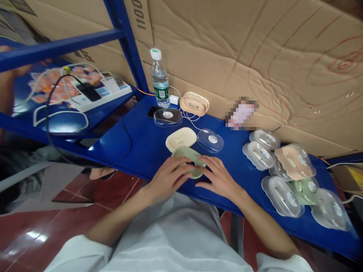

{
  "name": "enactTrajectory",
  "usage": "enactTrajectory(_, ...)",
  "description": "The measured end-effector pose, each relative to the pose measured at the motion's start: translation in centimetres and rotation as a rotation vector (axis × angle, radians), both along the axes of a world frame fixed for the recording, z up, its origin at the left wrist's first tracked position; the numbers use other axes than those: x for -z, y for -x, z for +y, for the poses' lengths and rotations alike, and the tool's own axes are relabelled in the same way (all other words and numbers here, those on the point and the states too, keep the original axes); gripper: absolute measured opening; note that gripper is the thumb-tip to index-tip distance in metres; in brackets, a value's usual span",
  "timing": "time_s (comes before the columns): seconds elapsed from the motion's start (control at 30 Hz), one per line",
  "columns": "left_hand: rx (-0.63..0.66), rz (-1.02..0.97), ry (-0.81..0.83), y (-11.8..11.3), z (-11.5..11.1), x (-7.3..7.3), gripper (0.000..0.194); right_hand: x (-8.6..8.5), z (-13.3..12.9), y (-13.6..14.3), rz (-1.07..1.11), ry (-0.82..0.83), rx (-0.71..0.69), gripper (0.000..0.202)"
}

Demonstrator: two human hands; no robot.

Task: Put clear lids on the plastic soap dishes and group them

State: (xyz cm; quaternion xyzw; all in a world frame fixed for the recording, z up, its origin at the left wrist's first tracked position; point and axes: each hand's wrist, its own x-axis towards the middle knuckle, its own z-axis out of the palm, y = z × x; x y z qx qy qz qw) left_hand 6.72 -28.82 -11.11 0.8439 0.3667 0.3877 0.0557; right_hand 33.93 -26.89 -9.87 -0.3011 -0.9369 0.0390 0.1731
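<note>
A green oval dish lies at the front edge of the blue table, with both hands over it. My left hand rests on its left side, fingers apart and slightly curled. On its right side is my right hand, fingers spread, the fingertips at the rim. Whether either hand grips the dish is unclear. Just behind it sits a cream oval dish. A clear lid with a round sticker lies to the right of that, and another clear lid rests over a dark phone.
A water bottle and a peach-coloured case stand at the back by the cardboard. Several lidded boxes are grouped on the right. A power strip and cables lie on the left table, where another person's arm shows.
</note>
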Motion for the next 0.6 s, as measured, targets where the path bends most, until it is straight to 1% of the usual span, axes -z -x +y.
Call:
enactTrajectory(0.07, -0.171, 0.016, 0.038, 0.9, 1.4, 0.0, 0.027, 0.2, 0.2, -0.2, 0.037, 0.003, 0.022, 0.047)
enactTrajectory(0.13, -0.346, 0.113, 0.119, 2.1, 3.0, 0.1, 0.036, 0.0, 0.5, -0.8, 0.050, 0.018, 0.063, 0.040)
enactTrajectory(0.2, -0.437, 0.211, 0.209, 3.2, 4.2, 0.4, 0.042, -0.6, 0.7, -1.4, 0.055, 0.042, 0.095, 0.035)
enactTrajectory(0.23, -0.451, 0.242, 0.240, 3.8, 4.5, 0.6, 0.044, -1.0, 0.8, -1.7, 0.066, 0.055, 0.107, 0.032)
enactTrajectory(0.3, -0.461, 0.271, 0.259, 4.6, 4.5, 0.9, 0.047, -1.7, 0.8, -2.2, 0.121, 0.079, 0.129, 0.030)
enactTrajectory(0.4, -0.478, 0.282, 0.232, 5.3, 3.1, 1.3, 0.055, -2.4, 0.8, -2.6, 0.244, 0.104, 0.203, 0.027)
enactTrajectory(0.47, -0.476, 0.279, 0.231, 5.6, 2.0, 1.4, 0.054, -2.5, 0.8, -2.8, 0.319, 0.102, 0.284, 0.027)
enactTrajectory(0.53, -0.409, 0.257, 0.264, 5.8, 1.1, 1.5, 0.049, -2.6, 0.9, -3.0, 0.382, 0.082, 0.363, 0.028)
enactTrajectory(0.6, -0.275, 0.234, 0.347, 5.8, 0.5, 1.7, 0.046, -2.6, 1.0, -3.0, 0.412, 0.069, 0.381, 0.028)
